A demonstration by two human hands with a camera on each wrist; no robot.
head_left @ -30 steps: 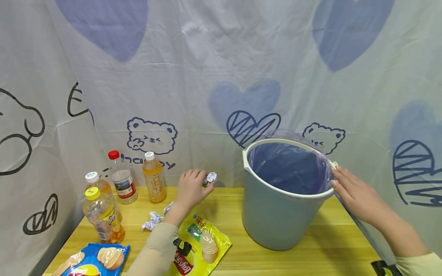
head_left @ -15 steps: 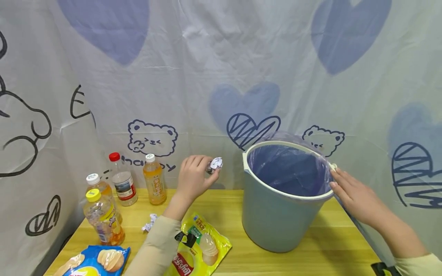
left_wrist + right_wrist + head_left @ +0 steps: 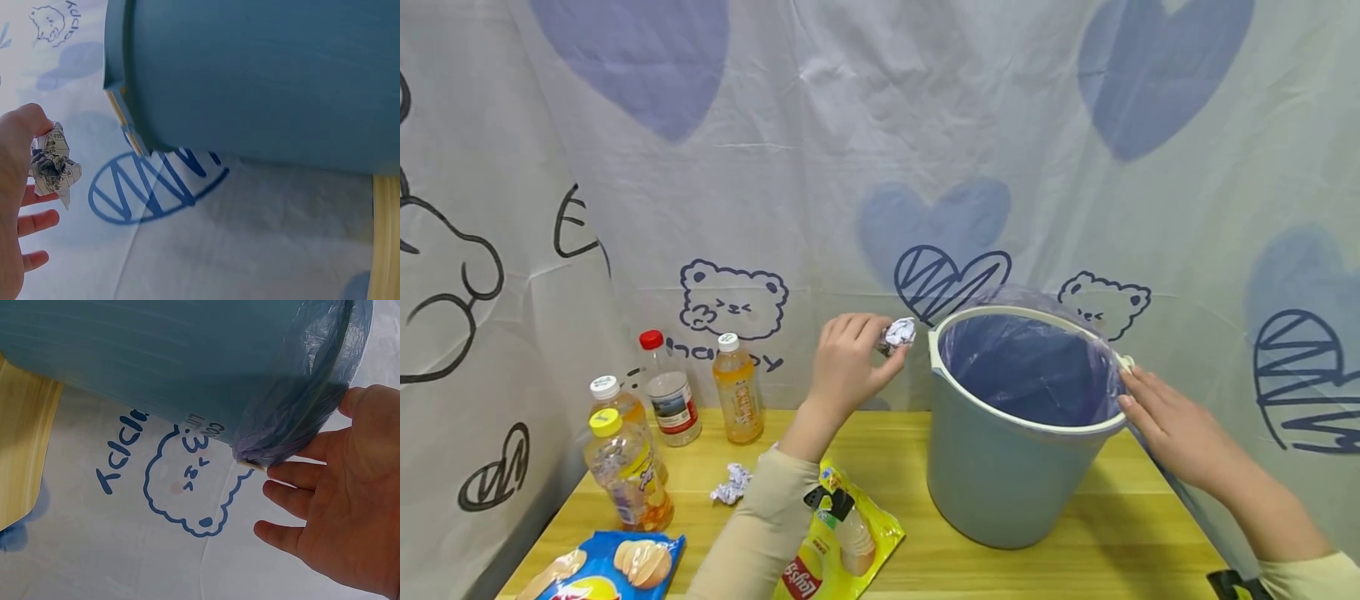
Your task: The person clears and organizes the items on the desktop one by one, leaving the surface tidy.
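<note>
Pinches a crumpled paper ball between thumb and fingers of the left hand, raised above the worktop just left of the rim of the blue-grey bin, outside the opening. Rests the right hand on the opposite side of that rim with fingers extended and unclenched, touching the purplish liner folded over it. Overlaps a flat-lying yellow chip bag with the left sleeve, near a second crumpled paper on the worktop. Has a blue chip bag at the front left, cut off by the lower edge of the head view. Also has upright bottles farther back: yellow-capped before white-capped, then red-capped beside orange-filled.
</note>
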